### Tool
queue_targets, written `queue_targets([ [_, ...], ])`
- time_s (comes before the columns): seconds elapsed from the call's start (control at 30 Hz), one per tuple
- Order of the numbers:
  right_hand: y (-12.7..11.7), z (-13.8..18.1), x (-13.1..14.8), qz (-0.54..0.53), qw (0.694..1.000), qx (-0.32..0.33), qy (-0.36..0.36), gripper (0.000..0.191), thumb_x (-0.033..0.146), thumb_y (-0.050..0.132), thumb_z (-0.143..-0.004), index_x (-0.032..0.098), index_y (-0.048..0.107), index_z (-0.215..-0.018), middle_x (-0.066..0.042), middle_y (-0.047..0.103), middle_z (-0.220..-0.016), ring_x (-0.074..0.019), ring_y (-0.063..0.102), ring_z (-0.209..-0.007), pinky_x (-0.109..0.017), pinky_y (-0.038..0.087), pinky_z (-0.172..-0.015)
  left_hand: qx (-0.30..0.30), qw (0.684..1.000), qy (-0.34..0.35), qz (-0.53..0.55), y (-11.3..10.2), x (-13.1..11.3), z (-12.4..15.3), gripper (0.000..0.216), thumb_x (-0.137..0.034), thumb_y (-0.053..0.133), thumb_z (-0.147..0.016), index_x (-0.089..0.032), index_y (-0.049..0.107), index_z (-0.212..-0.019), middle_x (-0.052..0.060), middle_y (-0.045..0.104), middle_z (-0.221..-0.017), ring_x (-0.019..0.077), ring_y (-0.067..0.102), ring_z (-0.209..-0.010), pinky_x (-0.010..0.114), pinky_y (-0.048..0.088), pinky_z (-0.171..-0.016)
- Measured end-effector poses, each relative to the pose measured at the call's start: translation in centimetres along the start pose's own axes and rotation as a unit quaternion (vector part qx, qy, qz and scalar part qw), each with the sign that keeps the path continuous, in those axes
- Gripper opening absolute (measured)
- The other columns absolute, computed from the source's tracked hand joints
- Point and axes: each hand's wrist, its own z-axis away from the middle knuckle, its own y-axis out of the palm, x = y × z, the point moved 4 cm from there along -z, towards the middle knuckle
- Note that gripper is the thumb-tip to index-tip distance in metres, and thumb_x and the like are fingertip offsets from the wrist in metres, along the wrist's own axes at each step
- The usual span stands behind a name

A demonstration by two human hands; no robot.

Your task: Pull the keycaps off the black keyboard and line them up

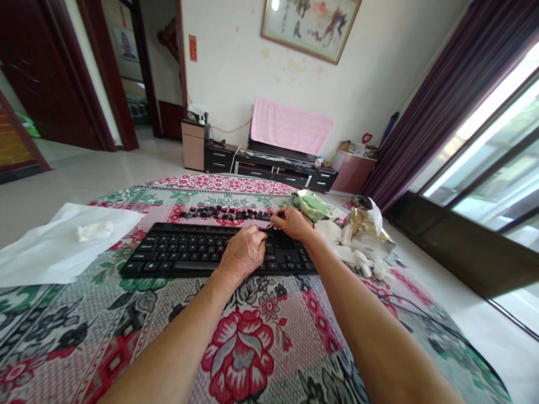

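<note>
A black keyboard [181, 249] lies on a floral cloth [252, 336]. My left hand [243, 252] rests on the keyboard's right-middle part, its fingers curled down onto the keys. My right hand [291, 221] hovers at the keyboard's far right edge, fingers pinched on something small that I cannot make out. A row of loose black keycaps [225, 213] lies on the cloth just behind the keyboard, right next to the right hand's fingertips.
A white sheet [50, 252] with a crumpled tissue [95, 230] lies at the left. Crumpled tissues [357, 255], a green packet [315, 206] and a shiny wrapper [368, 220] sit to the right. A black cable [416, 311] runs off right. Behind stand a TV stand [273, 168] and curtains.
</note>
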Motion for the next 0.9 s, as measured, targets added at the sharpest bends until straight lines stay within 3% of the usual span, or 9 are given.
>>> queue_targets([
  [0.13, 0.1, -0.1, -0.4, -0.002, 1.0, 0.0, 0.001, 0.017, 0.026, 0.054, -0.077, 0.014, 0.064, -0.07, 0.0, 0.063, -0.055, -0.0115, 0.057, -0.055, -0.018, 0.04, -0.055, -0.002, 1.0, -0.001, -0.002, 0.0, 0.0, 0.0, 0.022, -0.015, 0.046, -0.081, -0.018, 0.067, -0.085, 0.006, 0.061, -0.084, 0.0178, 0.058, -0.083, 0.03, 0.048, -0.078],
  [0.4, 0.3, 0.2, -1.0, -0.005, 0.998, -0.063, -0.001, 0.025, 0.032, 0.05, -0.081, 0.015, 0.063, -0.069, -0.001, 0.064, -0.061, -0.0107, 0.056, -0.058, -0.018, 0.04, -0.059, -0.007, 1.0, 0.001, -0.007, 0.1, 0.1, 0.0, 0.021, -0.016, 0.045, -0.082, -0.019, 0.067, -0.084, 0.005, 0.061, -0.083, 0.0172, 0.058, -0.082, 0.03, 0.048, -0.077],
  [0.6, 0.1, 0.4, -0.5, 0.023, 0.998, -0.034, -0.049, 0.02, 0.03, 0.055, -0.079, 0.015, 0.064, -0.068, 0.001, 0.063, -0.063, -0.01, 0.053, -0.059, -0.018, 0.039, -0.059, -0.008, 1.0, 0.007, -0.009, 0.1, 0.1, 0.1, 0.022, -0.016, 0.045, -0.081, -0.019, 0.066, -0.084, 0.005, 0.061, -0.083, 0.0169, 0.058, -0.083, 0.029, 0.048, -0.078],
  [0.9, -0.1, 0.3, -1.3, -0.042, 0.998, -0.035, -0.008, 0.026, 0.033, 0.05, -0.08, 0.014, 0.064, -0.069, -0.001, 0.063, -0.063, -0.011, 0.054, -0.059, -0.019, 0.041, -0.057, -0.008, 1.0, 0.005, -0.012, 0.2, 0.1, 0.0, 0.022, -0.017, 0.044, -0.082, -0.019, 0.066, -0.085, 0.005, 0.061, -0.084, 0.0171, 0.057, -0.081, 0.029, 0.047, -0.076],
])
